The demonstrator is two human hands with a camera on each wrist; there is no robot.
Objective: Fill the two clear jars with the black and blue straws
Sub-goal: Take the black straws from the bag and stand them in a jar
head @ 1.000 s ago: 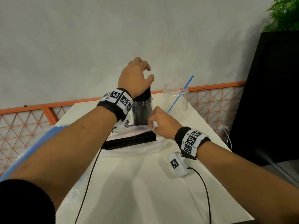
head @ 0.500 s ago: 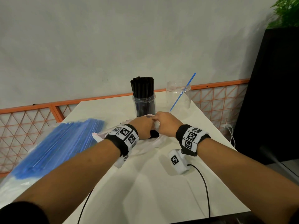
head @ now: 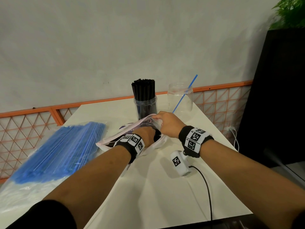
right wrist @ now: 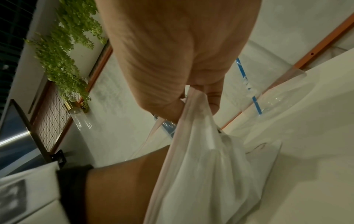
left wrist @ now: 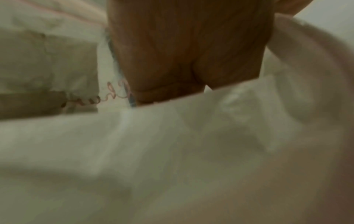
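Observation:
A clear jar [head: 145, 104] packed with upright black straws stands at the table's far middle. To its right, a second clear jar [head: 180, 98] holds one blue straw [head: 184, 94] leaning right. A white plastic bag [head: 152, 146] of black straws [head: 157, 135] lies in front of the jars. My right hand [head: 166, 123] pinches the bag's upper edge and lifts it open; the right wrist view shows that hand [right wrist: 191, 97] pinching the bag [right wrist: 206, 166]. My left hand [head: 146, 135] reaches into the opening, fingers hidden inside. The left wrist view shows only its palm [left wrist: 187, 53] and bag [left wrist: 172, 151].
A large clear bag of blue straws [head: 62, 151] lies on the table's left side. An orange lattice rail [head: 24, 129] runs behind the white table [head: 156, 195]. A black cabinet [head: 280, 96] with a plant [head: 290, 12] stands at the right. A cable [head: 208, 192] trails across the table front.
My left hand came down from the top of the black-straw jar and went into the bag. My right hand raised the bag's edge, opening its mouth.

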